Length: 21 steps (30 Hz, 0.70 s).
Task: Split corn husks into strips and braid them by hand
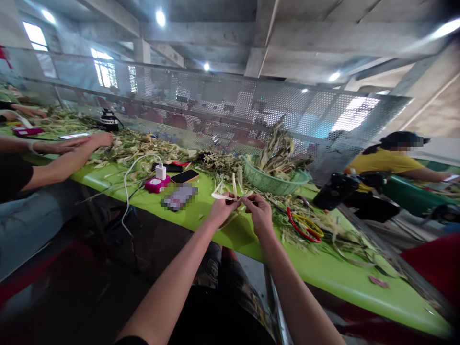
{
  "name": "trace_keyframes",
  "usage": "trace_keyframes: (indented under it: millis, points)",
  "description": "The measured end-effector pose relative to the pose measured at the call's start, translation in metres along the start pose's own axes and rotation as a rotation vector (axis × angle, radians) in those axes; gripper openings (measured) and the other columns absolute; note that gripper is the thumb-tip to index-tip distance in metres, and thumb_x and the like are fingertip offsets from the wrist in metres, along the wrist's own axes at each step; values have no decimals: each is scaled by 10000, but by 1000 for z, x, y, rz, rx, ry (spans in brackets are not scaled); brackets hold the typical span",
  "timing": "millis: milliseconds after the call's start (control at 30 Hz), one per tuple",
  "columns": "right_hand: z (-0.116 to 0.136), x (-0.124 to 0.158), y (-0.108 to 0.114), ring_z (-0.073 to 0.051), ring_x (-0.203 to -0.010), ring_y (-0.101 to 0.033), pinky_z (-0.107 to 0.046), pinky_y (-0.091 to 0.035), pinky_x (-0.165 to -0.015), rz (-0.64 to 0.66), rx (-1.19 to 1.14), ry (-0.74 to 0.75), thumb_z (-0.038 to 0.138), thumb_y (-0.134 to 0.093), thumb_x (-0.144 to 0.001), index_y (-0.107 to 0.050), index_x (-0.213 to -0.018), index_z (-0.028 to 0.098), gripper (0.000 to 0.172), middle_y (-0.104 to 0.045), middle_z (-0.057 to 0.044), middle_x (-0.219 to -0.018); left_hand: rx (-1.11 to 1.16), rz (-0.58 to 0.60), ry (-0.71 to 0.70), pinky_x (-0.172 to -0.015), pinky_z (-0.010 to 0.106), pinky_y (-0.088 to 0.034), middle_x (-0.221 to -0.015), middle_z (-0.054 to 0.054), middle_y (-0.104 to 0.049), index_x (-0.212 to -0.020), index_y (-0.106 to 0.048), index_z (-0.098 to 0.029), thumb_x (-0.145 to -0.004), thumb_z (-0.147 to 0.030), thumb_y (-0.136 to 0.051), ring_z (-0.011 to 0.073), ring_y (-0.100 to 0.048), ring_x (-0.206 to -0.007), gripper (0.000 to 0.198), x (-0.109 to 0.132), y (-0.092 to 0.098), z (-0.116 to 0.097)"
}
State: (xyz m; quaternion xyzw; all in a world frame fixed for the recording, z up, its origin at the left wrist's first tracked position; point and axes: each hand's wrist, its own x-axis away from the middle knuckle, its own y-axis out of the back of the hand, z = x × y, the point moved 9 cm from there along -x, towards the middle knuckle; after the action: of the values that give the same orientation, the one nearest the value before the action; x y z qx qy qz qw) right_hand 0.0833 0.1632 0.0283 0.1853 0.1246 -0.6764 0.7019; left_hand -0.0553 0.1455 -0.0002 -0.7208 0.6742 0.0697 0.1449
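Note:
My left hand (224, 208) and my right hand (258, 211) meet over the near edge of the green table (187, 215). Between their closed fingers are pale dried leaf strips (234, 182), which look like corn husk. One strip stands up from the fingertips, and another sticks out leftward past my left hand. The fingers of both hands are pinched close together, so the exact grip is partly hidden. Just behind the hands stands a light green plastic basket (276, 179) with dried leaves (278, 148) in it.
Red and yellow-handled scissors (305, 225) lie among leaf scraps on the right. Left of my hands are a phone (185, 176), a pink socket block (157, 183) and a white cable (125, 191). A co-worker's arms (72, 153) reach over the left side. A perforated metal screen (215, 105) stands behind.

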Motion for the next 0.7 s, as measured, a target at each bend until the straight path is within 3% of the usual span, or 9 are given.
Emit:
trace_keyframes:
  millis: [200, 300, 433, 567, 700]
  points:
    - [1, -1, -1, -107, -522, -460, -233, -394, -481, 26, 60, 30, 472, -702, -732, -654, -751, 182, 294, -591, 10, -660, 208, 10, 44, -648, 236, -418, -715, 4, -620, -866, -609, -142, -677, -347, -735, 113, -549, -658, 306, -5, -3, 12]
    - [2, 0, -3, -123, -545, -492, -242, -411, -478, 46, 171, 27, 499, -681, -742, -671, -803, 181, 324, -640, -21, -734, 215, -56, 74, -634, 232, -411, -711, 9, -623, -900, -642, -138, -712, -297, -683, 106, -534, -637, 250, -5, 4, 16]
    - [5, 1, -2, -130, -539, -497, -253, -399, -489, 34, 285, 63, 461, -700, -722, -691, -831, 181, 300, -668, -40, -746, 144, -127, 99, -604, 223, -391, -731, 21, -643, -946, -669, -144, -760, -258, -621, 106, -522, -632, 223, -1, 12, 14]
    - [2, 0, -4, -131, -566, -509, -256, -396, -522, 44, 105, 53, 414, -750, -678, -664, -829, 188, 285, -655, -25, -745, 55, -185, 89, -584, 227, -388, -754, 36, -658, -956, -668, -135, -792, -222, -568, 111, -531, -614, 211, 1, 19, 8]
    - [0, 1, -10, -131, -606, -535, -257, -402, -561, 104, -8, 41, 392, -774, -676, -668, -842, 199, 276, -642, -7, -742, -213, -231, 20, -686, 253, -435, -823, 56, -685, -938, -676, -140, -808, -205, -553, 147, -608, -735, 190, 0, 24, 0]
